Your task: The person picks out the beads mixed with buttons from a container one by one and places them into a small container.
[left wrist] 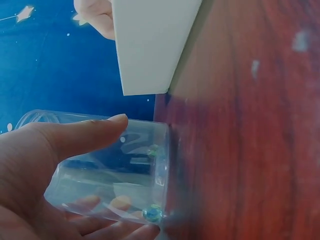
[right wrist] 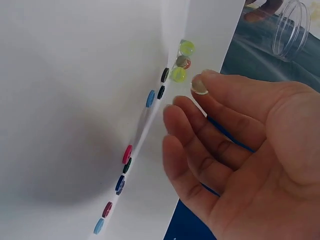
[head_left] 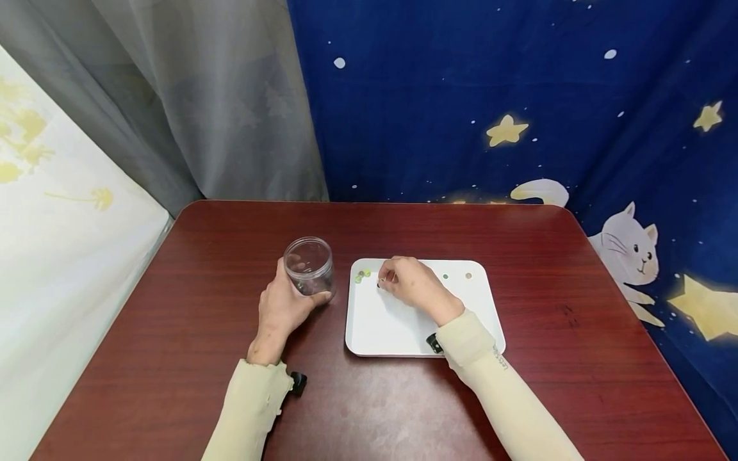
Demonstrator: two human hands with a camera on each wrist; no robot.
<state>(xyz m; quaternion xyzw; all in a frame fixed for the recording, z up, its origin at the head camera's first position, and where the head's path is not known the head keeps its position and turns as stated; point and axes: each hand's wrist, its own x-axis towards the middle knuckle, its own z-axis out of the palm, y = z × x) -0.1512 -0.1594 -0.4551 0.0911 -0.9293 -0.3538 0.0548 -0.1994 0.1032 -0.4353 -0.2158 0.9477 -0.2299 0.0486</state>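
Note:
A clear plastic jar (head_left: 312, 272) stands on the table, its open mouth up. My left hand (head_left: 279, 307) grips it, thumb on one side and fingers round the other. In the left wrist view, a blue-green glass marble (left wrist: 152, 213) lies at the jar's bottom. Over the white tray (head_left: 392, 330), my right hand (head_left: 416, 286) pinches a small pale translucent piece (right wrist: 199, 86) between thumb and index finger; its kind is unclear. Yellow-green marbles (right wrist: 187, 48) and a reddish one sit in the tray's far left corner, near those fingertips.
Several small button-like discs (right wrist: 127, 154) in blue, pink, red and dark colours are scattered on the tray. A green disc (head_left: 446, 276) and a tan disc (head_left: 468, 276) lie towards its far right. The brown table (head_left: 230, 243) extends around; curtains (head_left: 415, 128) hang behind.

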